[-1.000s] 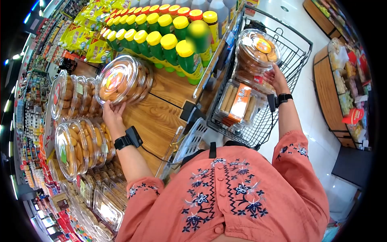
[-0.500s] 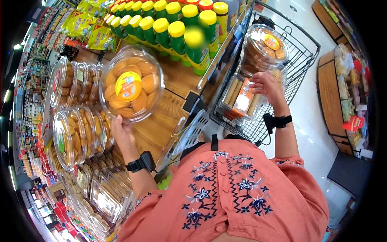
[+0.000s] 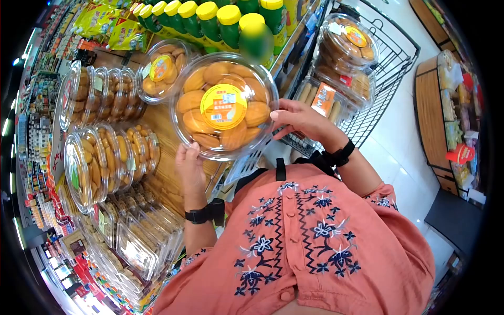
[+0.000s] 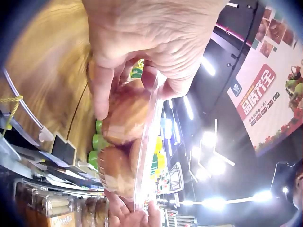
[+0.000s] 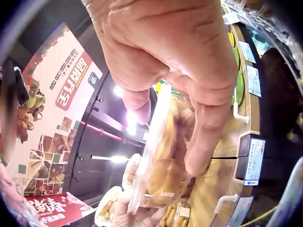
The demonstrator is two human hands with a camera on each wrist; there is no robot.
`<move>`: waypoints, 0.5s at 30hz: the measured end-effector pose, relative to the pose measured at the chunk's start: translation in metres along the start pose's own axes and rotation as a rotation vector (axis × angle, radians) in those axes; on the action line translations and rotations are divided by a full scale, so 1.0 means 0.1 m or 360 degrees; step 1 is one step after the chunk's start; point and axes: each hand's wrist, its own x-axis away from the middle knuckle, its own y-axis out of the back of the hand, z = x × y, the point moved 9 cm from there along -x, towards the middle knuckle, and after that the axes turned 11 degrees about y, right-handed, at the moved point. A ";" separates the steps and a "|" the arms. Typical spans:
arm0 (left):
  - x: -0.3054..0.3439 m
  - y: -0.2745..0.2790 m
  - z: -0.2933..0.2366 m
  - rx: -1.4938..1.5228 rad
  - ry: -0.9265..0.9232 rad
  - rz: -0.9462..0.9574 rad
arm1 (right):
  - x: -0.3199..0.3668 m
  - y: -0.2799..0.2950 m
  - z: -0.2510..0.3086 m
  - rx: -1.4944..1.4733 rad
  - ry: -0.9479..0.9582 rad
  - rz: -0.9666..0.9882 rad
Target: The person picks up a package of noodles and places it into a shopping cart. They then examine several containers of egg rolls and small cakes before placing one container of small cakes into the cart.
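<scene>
A round clear container of golden cakes (image 3: 191, 107), with a yellow and orange label, is held up in front of the chest, its label facing the head camera. The left hand (image 3: 190, 170) grips its lower left edge, thumb over the lid. At the right edge, the right hand (image 3: 310, 122) holds the rim between thumb and fingers. In the left wrist view the left hand (image 4: 151, 38) spans the container's (image 4: 124, 120) thickness. The right wrist view has the right hand (image 5: 165, 52) around the container (image 5: 163, 177), with left fingers (image 5: 137, 218) opposite.
A smaller-looking round container (image 3: 164, 71) stands behind on the wooden display (image 3: 163, 173). Stacked cake packs (image 3: 100, 163) line the left, green bottles (image 3: 229, 31) the back. The cart (image 3: 386, 79) at right holds round containers (image 3: 346, 44) and a boxed pack (image 3: 321, 102).
The container has come right and closer to the body in the left hand. The right hand has left the cart's packs and taken hold of the container's right edge.
</scene>
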 end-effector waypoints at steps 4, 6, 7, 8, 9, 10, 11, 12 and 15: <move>-0.05 -0.06 0.14 -0.0123 0.0024 0.0112 | 0.13 0.08 -0.08 -0.0043 -0.0003 -0.0039; -0.11 -0.10 0.22 -0.0321 0.0008 0.0185 | 0.24 0.20 -0.19 -0.0060 -0.0031 -0.0120; -0.06 -0.31 0.22 -0.0296 0.0069 0.0222 | 0.32 0.25 -0.20 -0.0048 -0.0021 -0.0174; 0.05 -0.60 0.14 -0.0277 0.0135 0.0264 | 0.38 0.37 -0.30 -0.0044 -0.0013 -0.0215; 0.10 -0.78 0.13 -0.0264 0.0208 0.0297 | 0.44 0.46 -0.37 -0.0047 -0.0013 -0.0251; 0.08 -0.85 0.24 -0.0333 0.0266 0.0370 | 0.56 0.46 -0.30 -0.0143 0.0000 -0.0321; 0.03 -0.86 0.34 -0.0405 0.0318 0.0431 | 0.68 0.54 -0.28 -0.0171 0.0018 -0.0400; -0.02 -0.91 0.43 -0.0476 0.0362 0.0480 | 0.78 0.61 -0.27 -0.0199 0.0035 -0.0467; -0.10 -1.24 0.56 -0.0535 0.0346 0.0708 | 1.11 0.90 -0.33 -0.0262 0.0070 -0.0687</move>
